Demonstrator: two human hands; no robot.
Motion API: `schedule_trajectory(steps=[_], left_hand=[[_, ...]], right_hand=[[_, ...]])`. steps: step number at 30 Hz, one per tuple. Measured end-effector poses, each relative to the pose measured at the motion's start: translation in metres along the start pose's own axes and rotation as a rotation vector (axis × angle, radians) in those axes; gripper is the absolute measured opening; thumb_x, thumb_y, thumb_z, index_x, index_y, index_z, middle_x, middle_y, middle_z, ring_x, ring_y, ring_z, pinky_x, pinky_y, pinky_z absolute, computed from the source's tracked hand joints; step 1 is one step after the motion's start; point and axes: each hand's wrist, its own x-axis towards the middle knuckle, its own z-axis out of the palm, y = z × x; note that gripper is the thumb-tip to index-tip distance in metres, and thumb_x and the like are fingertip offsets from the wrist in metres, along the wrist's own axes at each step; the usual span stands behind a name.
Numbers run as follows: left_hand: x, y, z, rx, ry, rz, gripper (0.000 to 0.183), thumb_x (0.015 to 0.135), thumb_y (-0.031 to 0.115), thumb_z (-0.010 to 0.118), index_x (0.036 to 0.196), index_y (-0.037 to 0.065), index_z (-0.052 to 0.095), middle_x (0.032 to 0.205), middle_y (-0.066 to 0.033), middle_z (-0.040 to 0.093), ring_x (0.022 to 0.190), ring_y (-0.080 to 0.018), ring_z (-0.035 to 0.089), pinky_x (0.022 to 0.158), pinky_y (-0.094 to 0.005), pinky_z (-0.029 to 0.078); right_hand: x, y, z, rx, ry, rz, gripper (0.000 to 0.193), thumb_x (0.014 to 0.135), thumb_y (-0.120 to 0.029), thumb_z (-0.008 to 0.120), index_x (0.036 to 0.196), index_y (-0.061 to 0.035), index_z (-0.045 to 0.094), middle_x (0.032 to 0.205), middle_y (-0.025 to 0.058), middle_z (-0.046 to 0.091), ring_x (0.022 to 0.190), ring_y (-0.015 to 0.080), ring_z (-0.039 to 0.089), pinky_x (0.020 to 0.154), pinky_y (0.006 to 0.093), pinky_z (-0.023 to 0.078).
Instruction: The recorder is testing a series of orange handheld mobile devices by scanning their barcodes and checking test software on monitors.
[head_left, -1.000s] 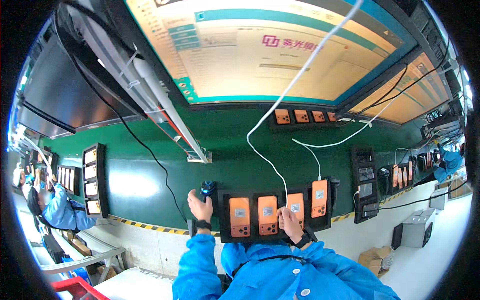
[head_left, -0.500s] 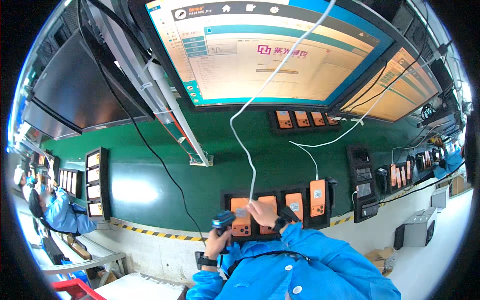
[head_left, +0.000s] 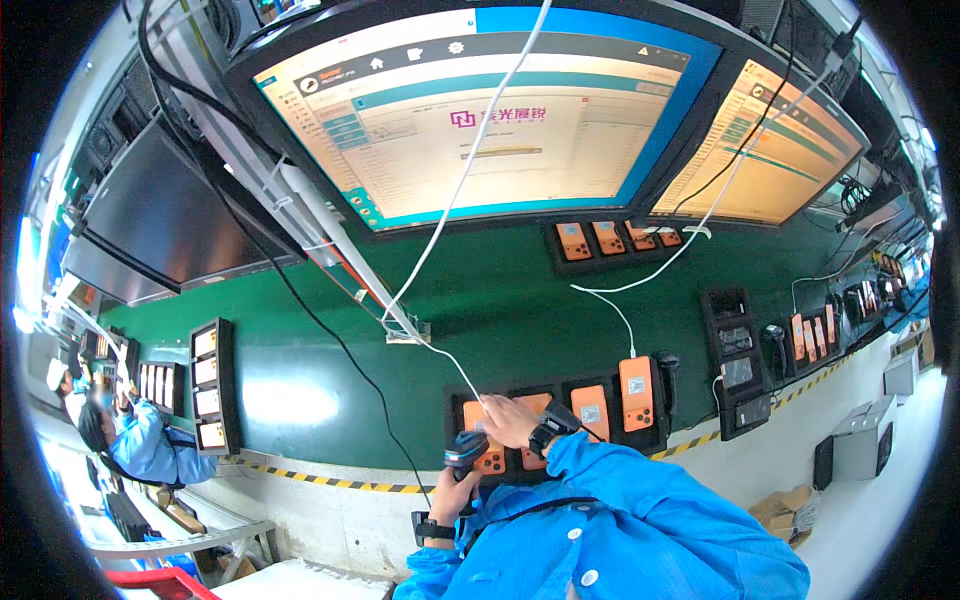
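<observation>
A blue-and-black handheld barcode scanner (head_left: pixel 466 449) is gripped in my left hand (head_left: pixel 453 494), its head over the leftmost orange phone (head_left: pixel 490 462). My right hand (head_left: pixel 510 422) pinches the end of a white cable (head_left: pixel 462 372) by that phone's upper part; whether the plug is in the phone is hidden by the fingers. The phone lies in a black foam tray (head_left: pixel 560 395). Beside it are a second orange phone (head_left: pixel 533 460), partly covered by my right hand, a third orange phone (head_left: pixel 590 410), and an upright one (head_left: pixel 637 395) with a white cable plugged into its top.
Beyond the tray stand a large monitor (head_left: pixel 520 130) and a second screen (head_left: pixel 765 150). Another phone tray (head_left: pixel 600 262) sits under the monitor. A slanted white pole (head_left: pixel 350 245) and a black cable (head_left: pixel 350 350) cross the green bench (head_left: pixel 470 330). Far left, a co-worker (head_left: pixel 150 445) works.
The white cable's end has come down and left toward the leftmost phone with my right hand, and the cable now sags by the pole base. The scanner has shifted right over that phone.
</observation>
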Motion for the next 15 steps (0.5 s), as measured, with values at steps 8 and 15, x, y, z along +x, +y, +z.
schedule_trajectory(steps=[8,15], left_hand=[[0.018,-0.005,-0.047,0.048,0.131,0.079,0.014,0.08,0.015,0.066,0.081,0.003,0.059,0.062,-0.0019,0.057,0.05,-0.0092,0.053,0.048,-0.0243,0.041],[0.136,-0.094,-0.112,0.562,0.708,0.358,0.041,0.07,0.019,0.068,0.106,0.004,0.056,0.09,-0.0184,0.065,0.085,-0.0382,0.062,0.076,-0.0434,0.048]], right_hand=[[-0.004,-0.004,0.006,0.115,0.168,0.003,0.041,0.085,-0.028,0.051,0.111,0.0028,0.049,0.106,0.0226,0.06,0.101,0.037,0.056,0.084,0.0454,0.044],[0.009,-0.015,-0.006,0.022,0.01,0.134,0.033,0.081,-0.036,0.056,0.093,-0.0064,0.05,0.087,0.015,0.063,0.083,0.0365,0.06,0.076,0.0474,0.04]])
